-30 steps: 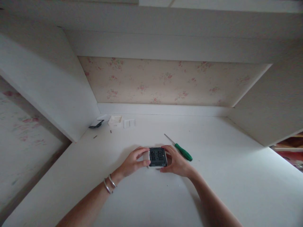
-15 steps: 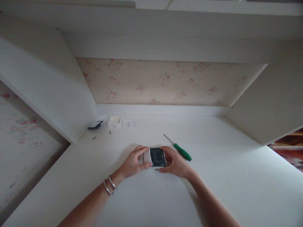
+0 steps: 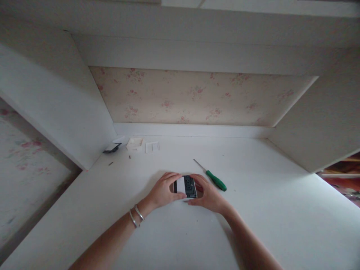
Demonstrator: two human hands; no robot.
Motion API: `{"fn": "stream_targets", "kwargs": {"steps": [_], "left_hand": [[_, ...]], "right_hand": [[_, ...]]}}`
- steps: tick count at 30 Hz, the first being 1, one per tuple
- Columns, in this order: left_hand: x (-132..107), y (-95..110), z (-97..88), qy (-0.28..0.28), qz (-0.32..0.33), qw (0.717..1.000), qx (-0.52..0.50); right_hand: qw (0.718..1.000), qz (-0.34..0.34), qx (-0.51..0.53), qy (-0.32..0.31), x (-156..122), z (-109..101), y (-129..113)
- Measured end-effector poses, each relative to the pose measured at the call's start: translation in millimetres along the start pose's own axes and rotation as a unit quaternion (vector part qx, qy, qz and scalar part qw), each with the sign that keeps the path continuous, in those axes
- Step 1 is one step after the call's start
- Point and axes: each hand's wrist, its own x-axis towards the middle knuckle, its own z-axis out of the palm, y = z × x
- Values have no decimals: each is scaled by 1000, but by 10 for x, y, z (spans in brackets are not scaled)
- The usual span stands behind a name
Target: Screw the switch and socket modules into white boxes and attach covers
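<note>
A small square switch module (image 3: 188,186), dark on its back with a white front edge, is held between both hands just above the white desk (image 3: 267,210). My left hand (image 3: 164,191) grips its left side, thumb and fingers curled round it, with two bangles on the wrist. On the module's right side, my right hand (image 3: 206,193) is closed with its fingers over the top edge. The module is tilted so its white side shows on the left.
A green-handled screwdriver (image 3: 212,177) lies just right of my hands. At the back left corner sit a white box part (image 3: 134,143), a white switch cover (image 3: 152,147), a dark part (image 3: 112,149) and two small screws (image 3: 111,163).
The module has been turned in my hands: its dark back faced up fully before, and now its white side shows on the left. My left hand has shifted slightly right.
</note>
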Motion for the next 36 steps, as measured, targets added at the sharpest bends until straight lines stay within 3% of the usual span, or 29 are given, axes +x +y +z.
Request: {"fn": "stream_targets", "kwargs": {"steps": [7, 18, 36], "left_hand": [[-39, 21, 36, 16, -16, 1000, -6], [-56, 33, -19, -30, -45, 997, -50], [-51, 8, 30, -3, -47, 999, -22]], "right_hand": [[1000, 4, -5, -1, -11, 8, 52], [1000, 7, -2, -3, -22, 4, 53], [1000, -8, 4, 1, -22, 31, 41]]}}
